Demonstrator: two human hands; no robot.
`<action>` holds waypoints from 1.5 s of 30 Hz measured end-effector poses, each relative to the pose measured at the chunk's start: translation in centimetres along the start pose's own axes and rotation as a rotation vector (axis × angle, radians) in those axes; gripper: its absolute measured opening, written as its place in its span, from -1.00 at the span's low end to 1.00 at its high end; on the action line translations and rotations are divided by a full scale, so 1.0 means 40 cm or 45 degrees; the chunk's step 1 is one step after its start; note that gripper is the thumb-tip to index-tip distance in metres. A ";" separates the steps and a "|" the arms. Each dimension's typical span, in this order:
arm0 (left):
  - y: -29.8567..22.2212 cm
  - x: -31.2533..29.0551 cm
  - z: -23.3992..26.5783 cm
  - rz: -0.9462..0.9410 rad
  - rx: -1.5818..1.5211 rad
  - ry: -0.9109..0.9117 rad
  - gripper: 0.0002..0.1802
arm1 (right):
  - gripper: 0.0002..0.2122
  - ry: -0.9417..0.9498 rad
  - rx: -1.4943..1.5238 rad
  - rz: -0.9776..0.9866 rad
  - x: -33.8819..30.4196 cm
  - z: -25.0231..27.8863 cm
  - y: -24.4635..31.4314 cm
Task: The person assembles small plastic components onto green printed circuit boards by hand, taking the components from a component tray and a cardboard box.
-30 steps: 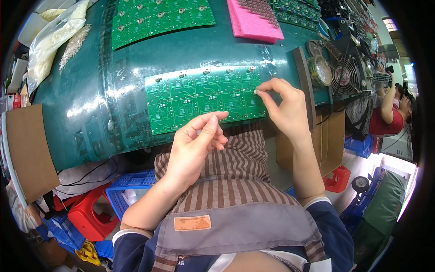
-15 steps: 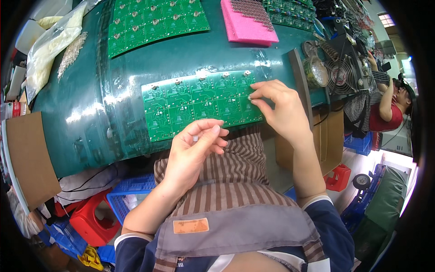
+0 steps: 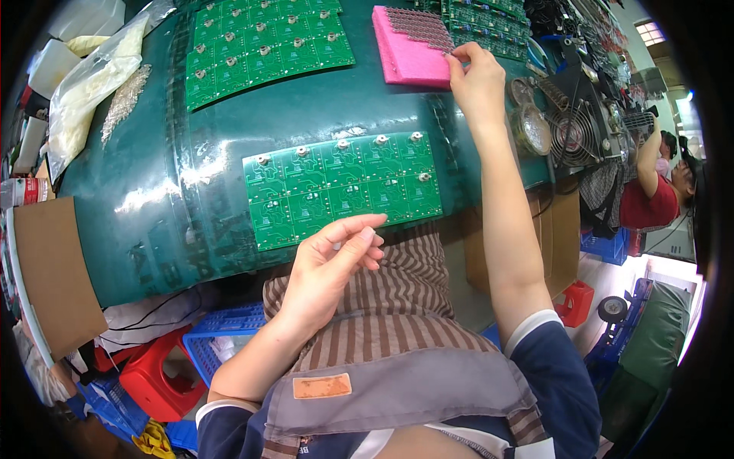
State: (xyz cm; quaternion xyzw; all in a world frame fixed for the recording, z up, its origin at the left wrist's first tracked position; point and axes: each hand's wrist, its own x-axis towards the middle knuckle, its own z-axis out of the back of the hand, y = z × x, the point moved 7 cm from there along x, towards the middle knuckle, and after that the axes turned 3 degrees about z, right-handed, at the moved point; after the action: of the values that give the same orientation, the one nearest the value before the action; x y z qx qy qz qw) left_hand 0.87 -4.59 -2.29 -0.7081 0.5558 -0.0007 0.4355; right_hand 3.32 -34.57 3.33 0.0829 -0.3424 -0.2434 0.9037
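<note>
A green circuit board [image 3: 344,187] lies on the bench before me, with round metal connectors along its far row and one at the right of its near row. My left hand [image 3: 334,260] is at the board's near edge, fingers curled and thumb against them; whatever they hold is hidden. My right hand [image 3: 479,83] reaches to the right edge of a pink foam block [image 3: 409,63], thumb and forefinger pinched at the rows of small metal parts [image 3: 419,29] set in it. What lies between those fingertips is too small to make out.
A larger green board [image 3: 267,50] with metal connectors lies farther left. Populated boards [image 3: 489,30] sit beyond the foam. At the left are a plastic bag [image 3: 95,84] and a pile of small pins [image 3: 122,107]; at the right, a fan [image 3: 573,130] and a person in red [image 3: 650,199].
My right hand has moved from the board's right end up to the pink foam block. A metal connector now shows where its fingertips were. My left hand has stayed nearly still.
</note>
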 end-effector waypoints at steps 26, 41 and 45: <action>-0.015 -0.003 0.004 -0.133 -0.129 -0.082 -0.78 | -0.94 0.721 1.637 -0.503 -0.342 0.112 0.313; 0.020 -0.040 -0.021 0.144 -0.195 0.048 -0.73 | -0.94 0.640 0.649 0.060 -0.248 0.113 0.286; 0.054 -0.057 -0.019 0.333 -0.295 0.081 -0.63 | -0.92 0.784 0.625 0.014 -0.241 0.090 0.268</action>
State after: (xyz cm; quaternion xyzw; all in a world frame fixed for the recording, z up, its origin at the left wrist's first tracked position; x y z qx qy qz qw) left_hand -2.08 -3.28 -2.05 -0.6748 0.6531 0.0975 0.3295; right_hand -1.19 -20.40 3.85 0.3639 -0.1037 -0.1130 0.9187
